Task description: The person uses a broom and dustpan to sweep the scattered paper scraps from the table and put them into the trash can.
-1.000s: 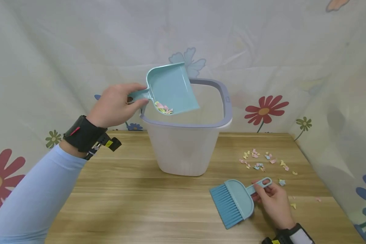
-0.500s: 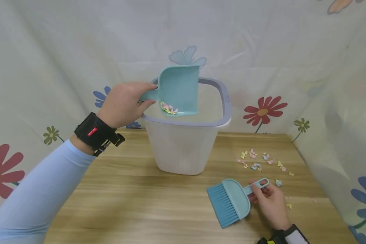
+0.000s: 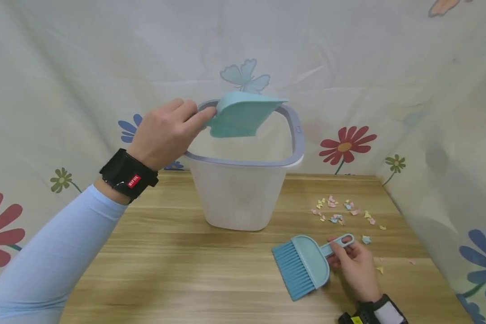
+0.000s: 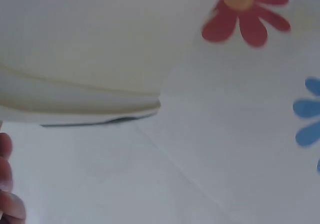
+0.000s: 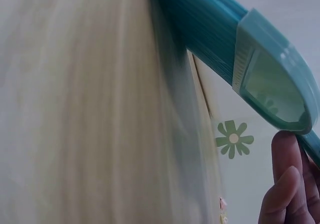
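My left hand (image 3: 164,132) grips a light blue dustpan (image 3: 243,118) by its handle, above the opening of a whitish bin (image 3: 239,193) with a grey-purple rim. The pan is tipped over, its underside facing the head camera, so its inside is hidden. In the left wrist view only some fingertips (image 4: 11,204) show at the left edge. Low on the right, my right hand (image 3: 357,272) pinches the handle of a small blue hand brush (image 3: 311,261). Its bristles (image 5: 205,26) and pale blue head fill the upper right of the right wrist view.
Several small torn paper scraps (image 3: 332,202) in pink, yellow and blue lie on the wooden table (image 3: 146,270), right of the bin and beyond my right hand. A flower-printed white curtain (image 3: 348,54) hangs close behind and along the right side.
My left hand has moved right and rolled the dustpan over above the bin. Paper bits seen in the pan earlier are out of sight now. The right hand and brush look nearly still.
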`<move>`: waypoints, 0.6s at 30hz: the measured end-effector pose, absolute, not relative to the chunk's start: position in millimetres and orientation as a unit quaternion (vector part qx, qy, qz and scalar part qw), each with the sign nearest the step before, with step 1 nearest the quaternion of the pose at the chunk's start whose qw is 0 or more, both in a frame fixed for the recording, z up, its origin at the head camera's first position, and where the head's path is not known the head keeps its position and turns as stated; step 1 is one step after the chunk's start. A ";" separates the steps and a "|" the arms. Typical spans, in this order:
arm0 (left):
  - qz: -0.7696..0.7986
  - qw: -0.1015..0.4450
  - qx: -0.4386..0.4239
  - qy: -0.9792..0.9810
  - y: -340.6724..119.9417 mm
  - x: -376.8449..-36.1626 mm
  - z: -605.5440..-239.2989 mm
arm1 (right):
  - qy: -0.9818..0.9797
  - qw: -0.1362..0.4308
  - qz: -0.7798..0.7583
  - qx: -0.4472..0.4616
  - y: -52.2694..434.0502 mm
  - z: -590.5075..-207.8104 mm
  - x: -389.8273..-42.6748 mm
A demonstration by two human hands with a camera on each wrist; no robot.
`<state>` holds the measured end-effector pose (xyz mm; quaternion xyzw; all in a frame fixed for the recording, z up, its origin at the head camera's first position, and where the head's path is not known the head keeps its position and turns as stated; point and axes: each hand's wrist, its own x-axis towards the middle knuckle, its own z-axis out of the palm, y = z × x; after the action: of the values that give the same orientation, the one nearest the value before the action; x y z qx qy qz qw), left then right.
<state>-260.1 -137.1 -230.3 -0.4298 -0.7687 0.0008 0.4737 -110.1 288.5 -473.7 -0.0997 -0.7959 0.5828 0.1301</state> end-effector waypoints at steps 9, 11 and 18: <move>-0.021 0.522 -0.409 -0.748 -141.7 -248.8 -233.8 | -0.800 0.113 0.582 -0.098 289.9 -472.7 -107.9; -0.072 0.513 -0.389 -0.762 -144.5 -244.2 -236.2 | -0.802 0.111 0.579 -0.096 289.9 -472.2 -106.9; -0.210 0.459 -0.332 -0.797 -156.4 -218.3 -242.2 | -0.810 0.108 0.571 -0.083 290.8 -472.1 -106.0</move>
<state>-218.3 -156.4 -242.2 -0.3316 -0.7970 -0.2102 0.4589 -106.0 290.8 -472.1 -0.0830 -0.8096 0.5711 0.1075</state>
